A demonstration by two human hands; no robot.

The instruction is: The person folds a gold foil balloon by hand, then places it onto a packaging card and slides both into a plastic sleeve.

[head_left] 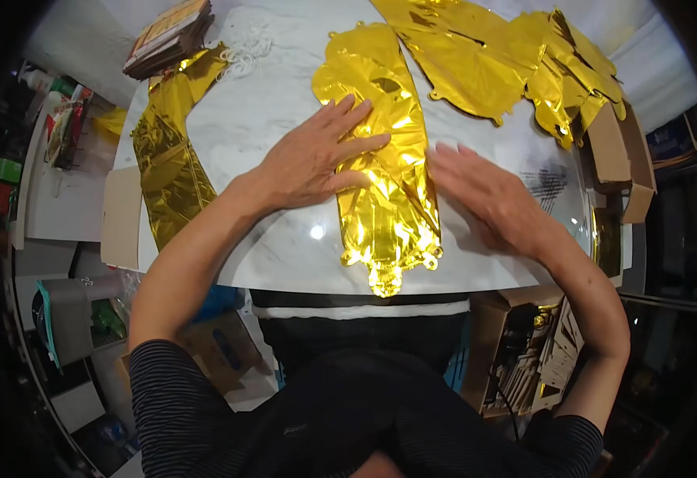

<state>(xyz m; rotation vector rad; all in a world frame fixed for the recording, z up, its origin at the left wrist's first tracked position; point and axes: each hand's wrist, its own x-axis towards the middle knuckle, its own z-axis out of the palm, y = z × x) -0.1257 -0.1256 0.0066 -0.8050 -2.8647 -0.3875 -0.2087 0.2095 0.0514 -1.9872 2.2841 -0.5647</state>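
Note:
A gold foil piece [388, 199] lies lengthwise on the white marbled table [285, 247], its narrow tab hanging at the front edge. My left hand [313, 155] rests on its left side with fingers spread, holding nothing. Beside the foil's right edge is my right hand [484, 187], slightly blurred, its fingers stretched out and nothing in them. More gold foil [476, 60] is spread at the back right, with crumpled layers farther right. Another gold foil strip [169, 163] lies at the left of the table.
A stack of printed packets [168, 40] stands at the back left, beside white string loops [245, 48]. Cardboard boxes flank the table, one open at the right [615, 155]. Below the right side sits a box of flat cardboard pieces [524, 350].

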